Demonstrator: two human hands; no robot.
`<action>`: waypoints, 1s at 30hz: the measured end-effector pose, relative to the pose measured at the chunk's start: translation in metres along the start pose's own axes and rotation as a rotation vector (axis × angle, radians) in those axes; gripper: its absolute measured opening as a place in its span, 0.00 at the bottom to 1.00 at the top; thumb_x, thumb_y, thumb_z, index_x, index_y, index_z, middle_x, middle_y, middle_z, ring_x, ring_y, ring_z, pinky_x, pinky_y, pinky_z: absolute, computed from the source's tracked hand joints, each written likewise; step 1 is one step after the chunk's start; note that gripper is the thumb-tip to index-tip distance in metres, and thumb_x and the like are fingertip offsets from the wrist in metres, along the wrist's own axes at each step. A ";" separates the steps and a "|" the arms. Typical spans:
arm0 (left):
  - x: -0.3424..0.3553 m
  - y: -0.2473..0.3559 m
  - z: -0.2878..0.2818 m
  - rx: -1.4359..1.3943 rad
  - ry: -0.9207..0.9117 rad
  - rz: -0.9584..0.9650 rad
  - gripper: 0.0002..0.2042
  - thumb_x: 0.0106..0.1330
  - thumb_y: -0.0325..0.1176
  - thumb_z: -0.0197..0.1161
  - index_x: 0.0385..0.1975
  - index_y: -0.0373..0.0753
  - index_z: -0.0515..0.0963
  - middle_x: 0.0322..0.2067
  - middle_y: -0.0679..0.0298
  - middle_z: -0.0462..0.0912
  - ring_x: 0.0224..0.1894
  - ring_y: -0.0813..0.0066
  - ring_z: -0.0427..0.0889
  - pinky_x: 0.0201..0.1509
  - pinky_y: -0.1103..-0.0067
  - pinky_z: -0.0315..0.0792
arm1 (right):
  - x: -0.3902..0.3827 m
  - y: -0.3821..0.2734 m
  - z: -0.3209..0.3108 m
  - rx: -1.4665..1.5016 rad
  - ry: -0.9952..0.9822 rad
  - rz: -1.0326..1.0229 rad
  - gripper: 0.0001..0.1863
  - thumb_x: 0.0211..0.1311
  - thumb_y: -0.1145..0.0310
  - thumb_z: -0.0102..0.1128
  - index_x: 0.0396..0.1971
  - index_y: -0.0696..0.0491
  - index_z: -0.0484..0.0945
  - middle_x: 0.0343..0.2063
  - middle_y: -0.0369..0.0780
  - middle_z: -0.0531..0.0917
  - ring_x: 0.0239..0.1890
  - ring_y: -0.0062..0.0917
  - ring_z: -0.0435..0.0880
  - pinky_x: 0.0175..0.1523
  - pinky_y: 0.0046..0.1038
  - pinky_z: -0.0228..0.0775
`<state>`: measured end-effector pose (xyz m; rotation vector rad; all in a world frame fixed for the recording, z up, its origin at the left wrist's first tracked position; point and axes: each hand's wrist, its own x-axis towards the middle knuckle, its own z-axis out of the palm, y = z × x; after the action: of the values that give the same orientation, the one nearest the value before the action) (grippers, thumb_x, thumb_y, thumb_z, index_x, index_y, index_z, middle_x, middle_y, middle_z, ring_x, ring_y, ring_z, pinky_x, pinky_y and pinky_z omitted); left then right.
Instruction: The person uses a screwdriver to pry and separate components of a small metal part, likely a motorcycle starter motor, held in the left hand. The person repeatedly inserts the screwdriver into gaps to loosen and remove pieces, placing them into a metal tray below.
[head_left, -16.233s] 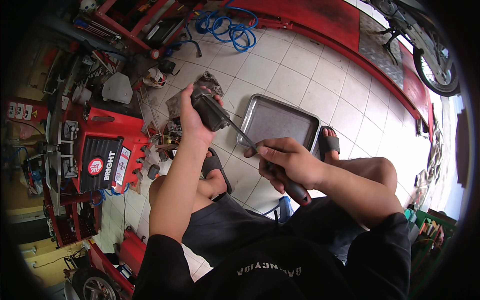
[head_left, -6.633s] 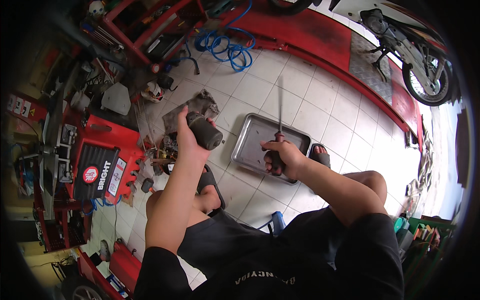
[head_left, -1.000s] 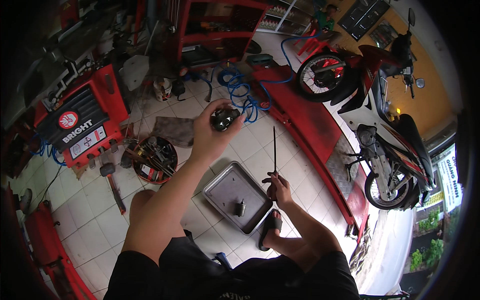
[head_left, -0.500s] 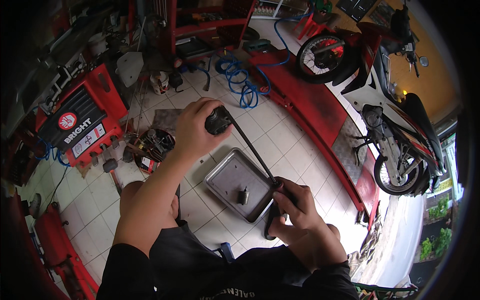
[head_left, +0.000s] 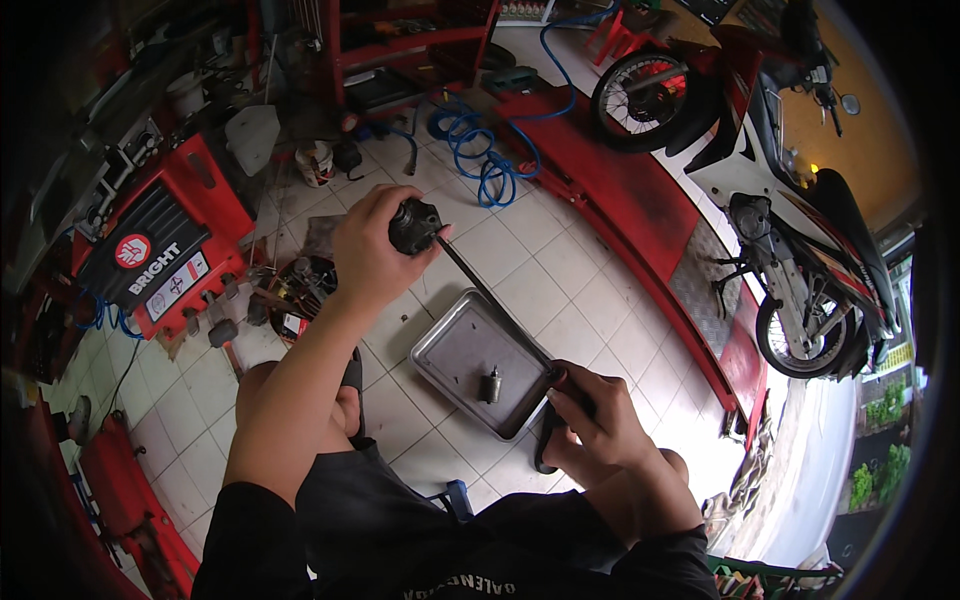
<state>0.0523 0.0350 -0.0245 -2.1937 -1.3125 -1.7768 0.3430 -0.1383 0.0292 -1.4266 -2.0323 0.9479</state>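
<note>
My left hand (head_left: 366, 245) is closed round a dark, greasy, roundish metal part (head_left: 414, 226) and holds it up beyond the tray. In my right hand (head_left: 608, 418) is a long-shafted screwdriver (head_left: 497, 308), its handle wrapped by the fingers. The shaft slants up and left across the tray, and its tip meets the right edge of the metal part. Below, a shallow metal tray (head_left: 455, 345) rests on the floor tiles. A small metal cylinder with a narrow end (head_left: 490, 386) stands in it, with a few dark bits nearby.
A red lift platform (head_left: 610, 200) runs along the right, with a motorcycle (head_left: 760, 200) beyond it. Coiled blue hose (head_left: 480, 160) lies on the tiles ahead. To the left are a red machine (head_left: 165, 240) and a container of tools (head_left: 300, 280).
My left hand has shifted slightly left with the metal part, which has turned a little. The screwdriver follows, its tip still at the part. The whole view has moved slightly.
</note>
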 end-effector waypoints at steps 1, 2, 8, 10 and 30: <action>0.000 0.000 0.001 -0.002 0.003 -0.001 0.22 0.48 0.40 0.81 0.39 0.40 0.79 0.35 0.60 0.83 0.35 0.56 0.84 0.36 0.67 0.77 | -0.001 0.000 0.000 0.003 -0.002 0.007 0.19 0.69 0.74 0.60 0.57 0.65 0.75 0.20 0.45 0.81 0.21 0.33 0.84 0.32 0.30 0.73; 0.000 0.001 0.001 0.000 0.002 0.003 0.22 0.48 0.40 0.82 0.39 0.40 0.79 0.34 0.60 0.83 0.35 0.56 0.84 0.36 0.67 0.77 | -0.001 0.000 0.000 0.008 -0.005 0.011 0.19 0.69 0.74 0.60 0.57 0.65 0.75 0.20 0.45 0.81 0.21 0.33 0.83 0.32 0.30 0.73; 0.002 0.004 -0.001 -0.009 -0.005 0.002 0.22 0.46 0.39 0.82 0.38 0.40 0.79 0.34 0.61 0.83 0.34 0.57 0.84 0.36 0.68 0.77 | -0.001 0.002 0.004 0.005 0.030 -0.034 0.20 0.68 0.74 0.61 0.57 0.64 0.75 0.19 0.44 0.80 0.21 0.32 0.83 0.32 0.30 0.72; 0.002 0.003 -0.001 -0.017 -0.004 0.002 0.22 0.46 0.39 0.83 0.38 0.41 0.79 0.34 0.61 0.83 0.33 0.57 0.84 0.35 0.68 0.77 | 0.000 0.002 0.005 0.008 0.036 -0.031 0.19 0.68 0.74 0.61 0.56 0.65 0.75 0.19 0.44 0.80 0.21 0.31 0.83 0.31 0.29 0.71; -0.005 -0.004 -0.008 0.100 -0.033 0.116 0.20 0.48 0.37 0.80 0.39 0.42 0.80 0.39 0.66 0.83 0.35 0.60 0.80 0.38 0.68 0.77 | -0.003 0.006 0.020 -0.069 0.073 -0.008 0.21 0.71 0.66 0.60 0.56 0.64 0.76 0.35 0.39 0.84 0.29 0.26 0.82 0.38 0.26 0.75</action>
<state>0.0435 0.0304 -0.0276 -2.2064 -1.2245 -1.6060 0.3334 -0.1453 0.0122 -1.4664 -2.0332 0.8180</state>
